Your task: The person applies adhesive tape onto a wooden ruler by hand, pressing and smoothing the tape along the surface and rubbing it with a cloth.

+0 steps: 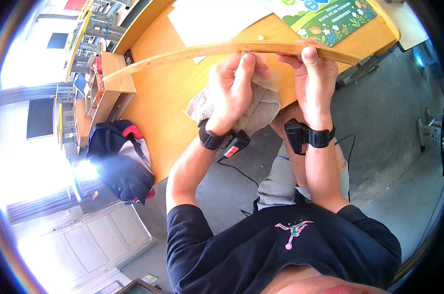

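A long, thin wooden ruler (197, 51) spans the view from left to right above the desk, and it looks bowed in this wide lens. Near its middle, my left hand (231, 88) grips it with the thumb on the near side; some of the fingers are blurred. Farther right, my right hand (316, 85) is closed on the same ruler, thumb up against its edge. A grey-beige towel (263, 108) lies at the desk's front edge, partly hidden behind my left hand and wrist.
White paper (212, 24) and a green printed sheet (337, 22) lie on the wooden desk (158, 103). A small wooden shelf box (116, 73) stands at the left end. Dark clothing (119, 161) hangs by the left edge. Cables trail from both wrist straps.
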A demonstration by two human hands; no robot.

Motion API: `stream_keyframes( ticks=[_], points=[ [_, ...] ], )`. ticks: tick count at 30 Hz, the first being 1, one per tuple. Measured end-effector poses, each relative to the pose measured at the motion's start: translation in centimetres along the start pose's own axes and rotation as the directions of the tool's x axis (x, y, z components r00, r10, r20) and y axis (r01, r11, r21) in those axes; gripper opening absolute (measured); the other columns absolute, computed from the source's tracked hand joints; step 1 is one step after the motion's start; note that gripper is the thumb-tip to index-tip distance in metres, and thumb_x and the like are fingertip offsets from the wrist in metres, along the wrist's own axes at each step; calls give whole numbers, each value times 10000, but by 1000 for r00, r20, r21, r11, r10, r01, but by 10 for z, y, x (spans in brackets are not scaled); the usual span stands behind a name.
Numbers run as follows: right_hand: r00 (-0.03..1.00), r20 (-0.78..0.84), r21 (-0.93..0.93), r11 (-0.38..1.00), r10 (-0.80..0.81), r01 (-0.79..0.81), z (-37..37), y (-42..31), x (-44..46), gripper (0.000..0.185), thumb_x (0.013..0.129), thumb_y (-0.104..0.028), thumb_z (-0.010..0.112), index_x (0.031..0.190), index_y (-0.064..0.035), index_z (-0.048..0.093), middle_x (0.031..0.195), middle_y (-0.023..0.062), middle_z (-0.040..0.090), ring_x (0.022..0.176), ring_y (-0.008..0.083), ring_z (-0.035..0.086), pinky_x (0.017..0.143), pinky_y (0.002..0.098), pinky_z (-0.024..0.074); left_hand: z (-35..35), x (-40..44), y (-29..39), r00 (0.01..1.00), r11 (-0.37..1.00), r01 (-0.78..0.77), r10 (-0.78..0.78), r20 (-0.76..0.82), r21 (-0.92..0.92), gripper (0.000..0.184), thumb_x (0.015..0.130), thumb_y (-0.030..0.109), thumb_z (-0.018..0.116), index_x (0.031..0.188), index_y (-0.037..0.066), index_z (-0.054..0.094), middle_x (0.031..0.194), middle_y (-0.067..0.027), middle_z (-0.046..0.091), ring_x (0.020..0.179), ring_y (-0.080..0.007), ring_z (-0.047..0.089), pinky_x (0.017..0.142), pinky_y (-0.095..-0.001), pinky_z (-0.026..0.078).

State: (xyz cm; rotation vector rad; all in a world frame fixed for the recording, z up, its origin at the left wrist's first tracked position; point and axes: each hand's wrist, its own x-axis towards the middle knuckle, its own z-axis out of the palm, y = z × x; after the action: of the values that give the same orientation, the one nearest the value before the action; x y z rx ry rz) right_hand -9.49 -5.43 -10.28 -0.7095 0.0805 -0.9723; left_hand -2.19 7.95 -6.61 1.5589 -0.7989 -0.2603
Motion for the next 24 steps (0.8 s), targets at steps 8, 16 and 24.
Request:
stream_keyframes(
  ticks=[8, 16, 24],
  points=[
    [982, -67, -27, 984, 174, -176, 1, -7, 1, 246, 949, -189, 650, 1054, 33, 643, 963, 105, 677, 761, 187, 687, 676, 301, 611, -3, 1, -2, 910, 899, -377, 315, 268, 225, 230, 986, 146, 533, 886, -20, 658, 816, -98, 675, 709, -160, 613, 667, -274, 486],
    [980, -145, -29, 989, 138, -144, 3, -5, 2, 279, 949, -205, 652, 1098, 28, 621, 955, 95, 674, 762, 178, 688, 690, 300, 619, 4, -1, 2, 953, 928, -292, 262, 150, 232, 149, 840, 26, 729, 942, 18, 620, 858, -32, 615, 709, -87, 568, 605, -224, 455],
    [985, -154, 46, 997, 73, -66, 3, -6, 4, 295, 954, -212, 645, 1113, 34, 607, 997, 97, 668, 814, 172, 687, 714, 295, 611, 8, -3, -13, 982, 972, -176, 184, 38, -156, 287, 767, -99, 757, 907, 27, 539, 937, -64, 591, 762, -100, 590, 689, -247, 541]
  ],
)
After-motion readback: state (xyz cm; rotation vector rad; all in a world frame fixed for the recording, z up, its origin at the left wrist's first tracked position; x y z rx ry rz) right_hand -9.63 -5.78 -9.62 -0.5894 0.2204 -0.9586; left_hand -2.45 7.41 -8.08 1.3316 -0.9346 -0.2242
